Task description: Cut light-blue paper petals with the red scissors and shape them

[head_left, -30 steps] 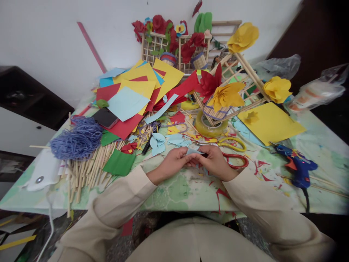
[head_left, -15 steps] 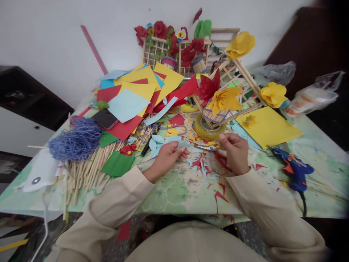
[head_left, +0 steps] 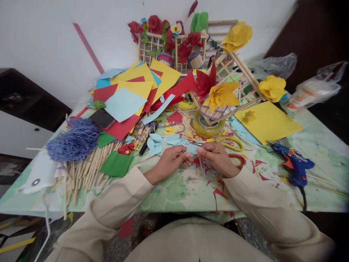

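Note:
Both hands meet over the middle of the table, pinching a small light blue paper piece (head_left: 192,149) between them. My left hand (head_left: 171,162) grips its left end with closed fingers. My right hand (head_left: 216,159) grips its right end, fingers curled. Just beyond the hands lie cut light blue paper petals (head_left: 155,142), yellow-handled scissors (head_left: 231,142) and red-handled scissors (head_left: 240,158). Red and blue paper scraps (head_left: 218,189) litter the table in front of my hands.
Sheets of coloured paper (head_left: 128,98) are piled at the back left beside a phone (head_left: 102,118). A tangle of blue yarn (head_left: 73,140) and wooden sticks (head_left: 84,171) lie left. A tape roll (head_left: 208,127), wooden frames with paper flowers (head_left: 222,94), yellow sheet (head_left: 267,122) and blue glue gun (head_left: 294,165) stand right.
My right hand, which had lifted away toward the tape roll half a second ago, has come back to my left hand and taken hold of the light blue paper piece again.

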### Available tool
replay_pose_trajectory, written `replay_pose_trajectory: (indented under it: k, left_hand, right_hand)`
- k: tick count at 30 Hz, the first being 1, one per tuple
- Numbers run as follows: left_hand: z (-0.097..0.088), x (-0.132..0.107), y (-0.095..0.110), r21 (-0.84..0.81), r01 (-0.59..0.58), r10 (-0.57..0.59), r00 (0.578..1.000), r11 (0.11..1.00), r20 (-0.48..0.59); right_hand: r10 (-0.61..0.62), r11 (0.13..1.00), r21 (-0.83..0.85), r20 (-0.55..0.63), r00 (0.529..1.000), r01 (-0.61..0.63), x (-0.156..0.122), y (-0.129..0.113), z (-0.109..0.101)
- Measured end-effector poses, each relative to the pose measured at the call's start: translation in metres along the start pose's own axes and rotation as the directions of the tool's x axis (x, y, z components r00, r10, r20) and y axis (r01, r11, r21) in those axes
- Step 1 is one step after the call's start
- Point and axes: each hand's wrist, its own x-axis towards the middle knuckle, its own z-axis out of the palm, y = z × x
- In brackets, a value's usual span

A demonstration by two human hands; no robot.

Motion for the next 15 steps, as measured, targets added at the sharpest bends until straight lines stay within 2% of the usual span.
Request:
replay_pose_trajectory:
  k: [3,5,7,10,12,15]
  left_hand:
    - [-0.007,0.006,-0.006,-0.178,0.033,-0.051,0.994,0.983,-0.098]
    - [-0.012,0.010,-0.007,-0.250,0.027,-0.066,0.987,0.968,-0.147]
    - [-0.014,0.012,-0.007,-0.326,0.027,-0.078,0.987,0.945,-0.144]
    - [-0.009,0.010,-0.005,-0.438,0.058,-0.088,0.995,0.897,-0.048]
    - [-0.005,0.007,-0.004,-0.487,0.078,-0.086,0.996,0.870,0.005]
    - [-0.002,0.005,-0.004,-0.510,0.089,-0.086,0.996,0.856,0.030]
  right_hand:
    - [-0.022,0.997,0.064,-0.274,0.962,0.041,0.002,0.001,-0.013]
    - [-0.069,0.996,0.029,-0.344,0.937,0.084,0.002,0.000,-0.018]
    - [-0.133,0.991,-0.050,-0.276,0.952,0.123,0.001,-0.002,-0.017]
    - [-0.243,0.956,-0.195,-0.115,0.963,0.218,-0.001,-0.004,-0.009]
    - [-0.309,0.916,-0.274,-0.016,0.951,0.293,-0.002,-0.004,-0.004]
    - [-0.368,0.868,-0.325,0.088,0.926,0.376,-0.002,0.000,0.000]
